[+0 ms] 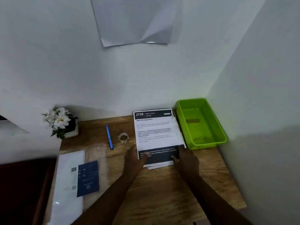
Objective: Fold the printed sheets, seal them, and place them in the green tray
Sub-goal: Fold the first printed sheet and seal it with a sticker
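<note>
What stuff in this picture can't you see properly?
All in the head view:
- Printed sheets: small text too blurry to read; how many lie stacked is unclear.
- Left hand and right hand cover the sheets' near corners.
- Green tray: dark patch inside, too blurred to identify.

Both hands (pixel 134 158) (pixel 186 158) rest on the printed sheets (pixel 155 133) beside the green tray (pixel 209 143).
</note>
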